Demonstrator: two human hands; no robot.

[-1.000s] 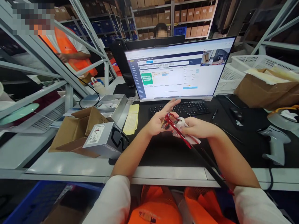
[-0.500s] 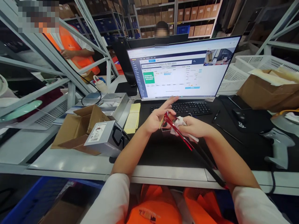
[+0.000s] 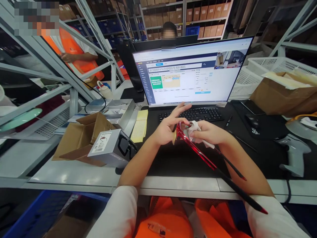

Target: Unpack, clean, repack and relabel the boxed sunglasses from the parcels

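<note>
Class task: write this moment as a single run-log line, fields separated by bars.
left hand: holds red glasses by front | right hand: presses white cloth on lens | behind: keyboard, monitor

keyboard (image 3: 192, 114) 12 o'clock of hands, monitor (image 3: 190, 74) behind | glasses box (image 3: 112, 148) 9 o'clock, on cardboard box (image 3: 83, 137) | barcode scanner (image 3: 293, 153) 3 o'clock

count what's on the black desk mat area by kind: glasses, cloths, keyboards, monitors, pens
Red-framed glasses, held in left hand: 1
White cleaning cloth, held in right hand: 1
Black keyboard: 1
Wide flat monitor: 1
Black pen: 1
Total: 5
</note>
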